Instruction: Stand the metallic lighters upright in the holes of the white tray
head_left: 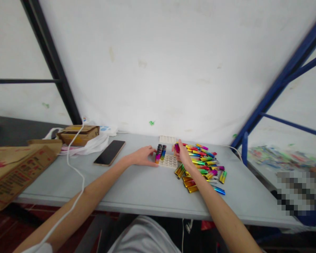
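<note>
Right grip: you are pinching a magenta lighter between thumb and fingers, holding it above the counter, near the right side of the white gridded tray. Left grip: you are holding it unclenched, thumb and forefinger spreading apart at the left side of the two rows of lighters. Whether those fingertips are touching the nearer row, you cannot tell from here.

The two rows are standing side by side at the tray's left end, dark tops up, bodies showing purple, orange, blue and yellow. The rest of the tray is showing its bare cells. Just behind it, a second pale tray is lying near the wall.

To the right, a heap of loose lighters is lying in mixed directions: gold, red, green, purple, blue, all shiny. Your right forearm is crossing over part of it.

To the left, a dark-screened phone is lying flat, well apart from the tray. Beyond it, a small cardboard box is resting among white plastic bags. A larger cardboard carton is sitting at the far left, partly over the counter. A white cord is hanging across the view, passing over your left forearm.

Further out, a black frame is leaning up the left side of the view, a blue frame up the right. Beyond the blue one, colourful small items are lying scattered, too blurred to name.
</note>
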{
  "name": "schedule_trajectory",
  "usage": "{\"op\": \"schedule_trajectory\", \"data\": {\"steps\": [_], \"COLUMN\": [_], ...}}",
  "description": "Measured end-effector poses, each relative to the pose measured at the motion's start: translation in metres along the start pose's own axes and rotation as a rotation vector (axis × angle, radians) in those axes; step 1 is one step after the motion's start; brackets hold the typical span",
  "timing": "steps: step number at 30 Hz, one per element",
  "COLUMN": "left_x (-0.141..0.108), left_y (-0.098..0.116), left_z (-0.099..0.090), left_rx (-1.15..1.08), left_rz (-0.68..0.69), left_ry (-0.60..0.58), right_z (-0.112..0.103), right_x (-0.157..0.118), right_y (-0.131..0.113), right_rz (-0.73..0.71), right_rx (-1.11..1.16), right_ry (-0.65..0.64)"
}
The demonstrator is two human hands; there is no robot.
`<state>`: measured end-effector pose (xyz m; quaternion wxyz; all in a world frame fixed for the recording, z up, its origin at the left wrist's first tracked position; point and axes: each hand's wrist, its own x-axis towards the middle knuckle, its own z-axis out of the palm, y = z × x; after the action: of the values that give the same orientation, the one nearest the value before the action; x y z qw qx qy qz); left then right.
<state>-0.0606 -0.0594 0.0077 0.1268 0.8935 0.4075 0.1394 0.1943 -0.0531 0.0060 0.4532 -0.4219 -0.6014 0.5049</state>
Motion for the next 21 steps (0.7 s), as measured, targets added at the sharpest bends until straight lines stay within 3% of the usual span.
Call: {"op": "schedule_trajectory", "data": {"steps": [4, 12, 21], "left_x": [0.000, 0.000, 0.000], "left_y": [0.000, -0.001, 0.000], "left_z": [0.000, 0.001, 0.002], "left_rx": [-0.009, -0.002, 0.024], "left_rz": [-0.008, -0.006, -0.015], "left_ry": [0.002, 0.010, 0.016], "right_z": [0.002, 0.007, 0.012], "right_x": [-0.007, -0.017, -0.021], "right_y": [-0.006, -0.014, -0.015], "right_rz": [-0.102, -0.423, -0.473], "right_rx": [0.000, -0.404, -0.595], "right_ry": [-0.078, -0.034, -0.035]}}
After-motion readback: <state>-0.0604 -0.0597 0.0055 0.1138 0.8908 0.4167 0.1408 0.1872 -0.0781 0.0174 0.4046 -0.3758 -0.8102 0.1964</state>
